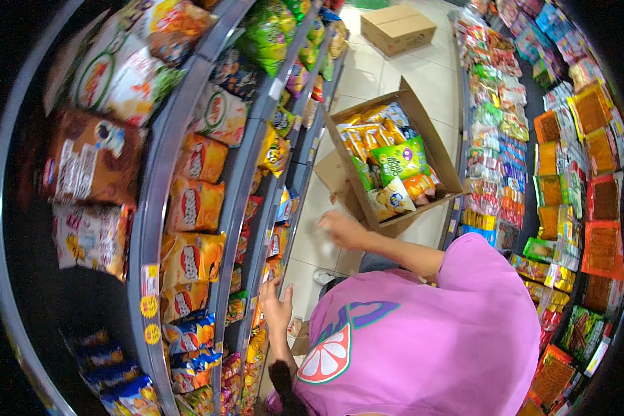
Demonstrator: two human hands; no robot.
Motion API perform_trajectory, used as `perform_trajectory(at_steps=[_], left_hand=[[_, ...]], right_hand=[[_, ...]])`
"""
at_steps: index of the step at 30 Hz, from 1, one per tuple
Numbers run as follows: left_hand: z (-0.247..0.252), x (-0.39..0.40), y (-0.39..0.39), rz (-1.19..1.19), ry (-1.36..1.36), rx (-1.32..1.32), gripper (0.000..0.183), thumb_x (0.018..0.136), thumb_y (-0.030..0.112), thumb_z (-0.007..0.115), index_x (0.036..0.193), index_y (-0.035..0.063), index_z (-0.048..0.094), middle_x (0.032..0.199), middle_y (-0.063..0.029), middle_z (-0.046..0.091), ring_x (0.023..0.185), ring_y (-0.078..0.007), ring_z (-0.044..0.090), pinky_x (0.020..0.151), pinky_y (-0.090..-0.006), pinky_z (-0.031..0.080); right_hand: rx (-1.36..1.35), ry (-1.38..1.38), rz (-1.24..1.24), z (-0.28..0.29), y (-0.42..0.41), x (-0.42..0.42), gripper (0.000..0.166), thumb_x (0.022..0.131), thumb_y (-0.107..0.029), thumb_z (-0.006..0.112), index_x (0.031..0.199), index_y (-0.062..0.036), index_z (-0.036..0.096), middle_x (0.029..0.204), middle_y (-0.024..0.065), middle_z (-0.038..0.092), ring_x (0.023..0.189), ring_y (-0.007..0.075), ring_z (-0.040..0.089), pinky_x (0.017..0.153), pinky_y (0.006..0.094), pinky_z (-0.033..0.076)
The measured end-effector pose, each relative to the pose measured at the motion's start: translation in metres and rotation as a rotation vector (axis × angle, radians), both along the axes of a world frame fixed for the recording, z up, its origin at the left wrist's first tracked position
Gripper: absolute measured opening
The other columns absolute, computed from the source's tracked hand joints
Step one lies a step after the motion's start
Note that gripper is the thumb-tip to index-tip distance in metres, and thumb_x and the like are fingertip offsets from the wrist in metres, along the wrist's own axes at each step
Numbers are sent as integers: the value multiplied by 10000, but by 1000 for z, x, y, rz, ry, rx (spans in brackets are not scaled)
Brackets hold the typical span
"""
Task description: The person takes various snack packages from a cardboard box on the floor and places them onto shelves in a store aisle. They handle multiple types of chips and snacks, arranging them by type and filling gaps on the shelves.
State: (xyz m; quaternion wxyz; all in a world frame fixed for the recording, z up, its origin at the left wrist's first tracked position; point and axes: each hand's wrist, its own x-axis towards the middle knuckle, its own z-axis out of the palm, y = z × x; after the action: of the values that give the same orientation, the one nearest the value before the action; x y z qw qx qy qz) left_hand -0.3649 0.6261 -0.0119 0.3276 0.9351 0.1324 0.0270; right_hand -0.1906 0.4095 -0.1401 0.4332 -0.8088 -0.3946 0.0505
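Observation:
My left hand (276, 307) is beside the lower shelf fronts, fingers spread, with nothing seen in it. My right hand (338, 229) is over the floor, just left of an open cardboard box (413, 213); its fingers look bent and blurred, and whether it holds anything cannot be told. Inside the box lie a green snack bag (401, 158), several yellow-orange packets (364, 138), a cream-coloured bag (392, 200) and an orange bag (420, 186). Orange snack bags (195, 203) stand on the shelf at left, above blue ones (190, 333).
Shelving with a metal edge (153, 218) runs along the left, holding many snack bags. Racks of small packets (499, 145) line the right side. A closed cardboard box (398, 26) sits farther up the tiled aisle (351, 78). More cardboard (338, 182) lies under the open box.

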Motion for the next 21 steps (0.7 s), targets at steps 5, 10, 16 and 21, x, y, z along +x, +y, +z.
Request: perform_trajectory(at_steps=[5, 10, 16, 21], left_hand=[[-1, 45, -33, -214, 48, 45, 295, 784, 155, 675, 1045, 46, 589, 979, -121, 607, 944, -307, 564, 860, -398, 402], [-10, 77, -60, -332, 151, 57, 296, 791, 173, 677, 1049, 55, 592, 988, -116, 610, 942, -308, 570, 842, -393, 409], [-40, 81, -85, -399, 273, -9, 277, 801, 184, 670, 1031, 44, 602, 978, -131, 621, 923, -307, 583, 811, -392, 425], [-57, 77, -99, -388, 378, -36, 261, 827, 183, 639, 1040, 37, 604, 974, -141, 624, 908, -317, 592, 818, -401, 440]], right_hand=[[-422, 296, -429, -68, -133, 31, 339, 675, -88, 615, 996, 2, 551, 962, 221, 550, 922, 410, 546, 776, 470, 458], [-552, 667, -654, -144, -226, 44, 264, 673, -151, 625, 884, 9, 627, 845, 244, 636, 853, 391, 613, 767, 443, 486], [-544, 735, -1069, -205, -311, 105, 489, 741, -339, 665, 1064, 22, 598, 1000, 250, 624, 968, 392, 600, 829, 463, 488], [-587, 806, -1163, -239, -329, 173, 893, 696, -547, 697, 1323, 8, 386, 1308, 243, 468, 1206, 354, 469, 974, 452, 404]])
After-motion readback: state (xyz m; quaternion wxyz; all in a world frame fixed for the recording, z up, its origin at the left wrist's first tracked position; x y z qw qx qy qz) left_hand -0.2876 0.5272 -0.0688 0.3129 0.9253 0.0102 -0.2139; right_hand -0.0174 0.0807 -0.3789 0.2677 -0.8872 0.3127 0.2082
